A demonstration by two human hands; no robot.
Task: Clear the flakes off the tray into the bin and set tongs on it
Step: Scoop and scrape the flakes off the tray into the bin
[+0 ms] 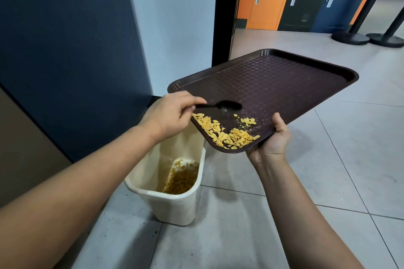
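Brown tray [284, 85] tilted | flakes [227, 135] near corner | bin [170, 199] below

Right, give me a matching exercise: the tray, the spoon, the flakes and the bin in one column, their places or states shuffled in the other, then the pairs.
1. dark brown textured plastic tray
2. black plastic spoon
3. yellow flakes
4. cream plastic bin

A. heaped at the tray's low corner
B. stands on the tiled floor
C. pinched in the left hand
D. tilted, gripped by the right hand

Pairs: 1-D, 2-C, 3-A, 4-B
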